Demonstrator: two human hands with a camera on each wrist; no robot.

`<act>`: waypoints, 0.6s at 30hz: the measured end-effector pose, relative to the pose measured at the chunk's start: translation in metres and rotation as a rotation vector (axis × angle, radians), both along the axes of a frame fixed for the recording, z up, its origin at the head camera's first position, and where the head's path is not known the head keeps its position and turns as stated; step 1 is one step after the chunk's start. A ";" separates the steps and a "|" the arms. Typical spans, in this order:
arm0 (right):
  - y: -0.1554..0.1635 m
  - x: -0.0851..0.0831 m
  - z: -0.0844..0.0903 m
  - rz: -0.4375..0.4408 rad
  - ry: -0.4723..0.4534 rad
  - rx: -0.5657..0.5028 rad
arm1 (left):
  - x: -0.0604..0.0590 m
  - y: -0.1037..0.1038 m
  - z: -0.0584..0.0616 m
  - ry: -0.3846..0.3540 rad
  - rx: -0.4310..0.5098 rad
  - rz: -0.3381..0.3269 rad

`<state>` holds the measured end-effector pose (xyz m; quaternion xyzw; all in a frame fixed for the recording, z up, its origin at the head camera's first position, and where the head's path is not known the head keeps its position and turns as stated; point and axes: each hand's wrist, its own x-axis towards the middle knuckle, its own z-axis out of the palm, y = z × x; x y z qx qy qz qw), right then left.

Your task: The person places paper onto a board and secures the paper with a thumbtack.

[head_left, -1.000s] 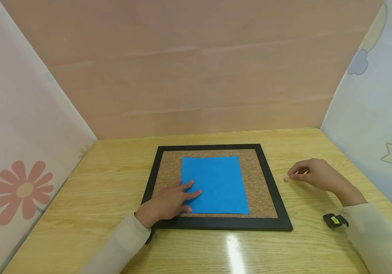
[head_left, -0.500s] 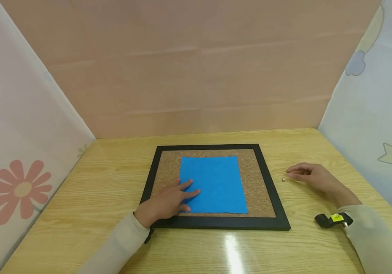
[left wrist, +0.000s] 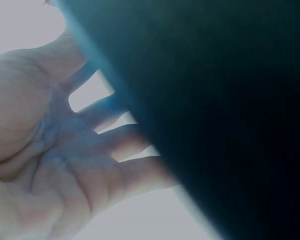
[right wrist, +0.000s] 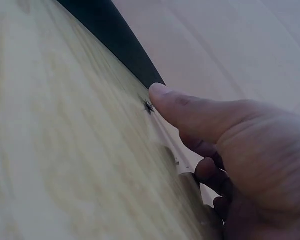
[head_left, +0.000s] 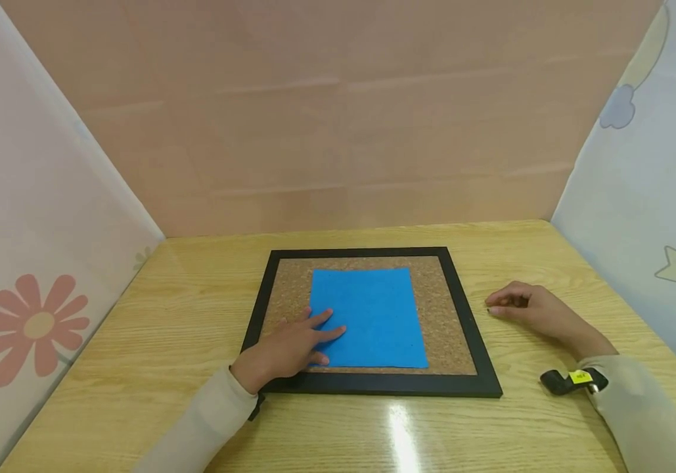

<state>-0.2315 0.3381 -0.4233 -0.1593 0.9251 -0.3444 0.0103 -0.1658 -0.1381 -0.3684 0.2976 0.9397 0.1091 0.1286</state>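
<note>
The left hand (head_left: pixel 290 348) is laid flat, fingers straight, on the lower left corner of the blue sheet (head_left: pixel 367 318), which lies centred on the cork board (head_left: pixel 450 328). The right hand (head_left: pixel 529 309) is rested on the surface (head_left: pixel 166 315), fingers loosely curled, its thumb touching a small pin (right wrist: pixel 149 106); nothing is grasped.

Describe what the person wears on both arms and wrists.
Both arms are in long, plain sleeves of a pale cream or off-white colour, the left sleeve and the right sleeve alike. A small black device with a yellow tag sits at the right wrist. A dark strap shows under the left cuff. The left hand and right hand are bare, with no gloves.
</note>
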 end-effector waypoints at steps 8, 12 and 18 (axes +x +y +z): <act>-0.003 0.000 0.000 0.036 0.037 -0.006 | 0.000 -0.001 -0.002 0.013 0.003 -0.006; -0.004 0.000 0.000 0.045 0.060 0.006 | 0.000 -0.002 -0.002 0.020 0.002 -0.009; -0.005 0.001 0.002 0.047 0.055 0.010 | 0.002 -0.002 0.001 0.039 0.003 -0.021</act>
